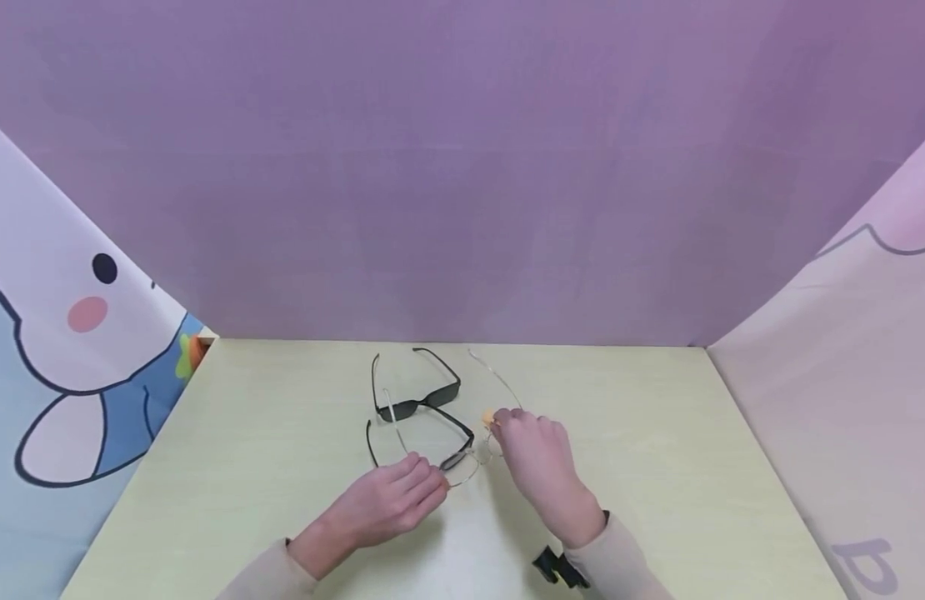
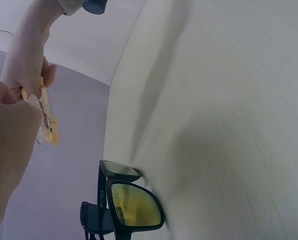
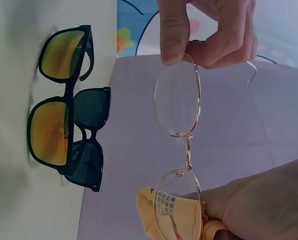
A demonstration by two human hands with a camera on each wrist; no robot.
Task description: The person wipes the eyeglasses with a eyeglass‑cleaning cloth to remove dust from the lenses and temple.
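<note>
The L hand (image 1: 393,500) was at the L end of the gold-rimmed glasses (image 3: 188,152), thumb & fingers pinching the rim there. Beyond & left of the glasses, on the desk (image 1: 267,433), stood two unfolded black pairs w/ no hand on either: yellow-lensed sunglasses (image 3: 49,135) nearer, dark-lensed sunglasses (image 1: 437,397) farther. The glasses themselves were held above the desk, temples open. At their R lens was an orange cloth (image 3: 147,210) w/ print on it, pinched by the R hand (image 1: 541,471); exact contact w/ the lens couldn't be told.

Progress, est.: wiping looked underway, glasses in hand & opened, cloth at R lens. Whether the L lens was done couldn't be told. Left, prob.: finishing the R lens, then putting glasses & cloth down.
</note>
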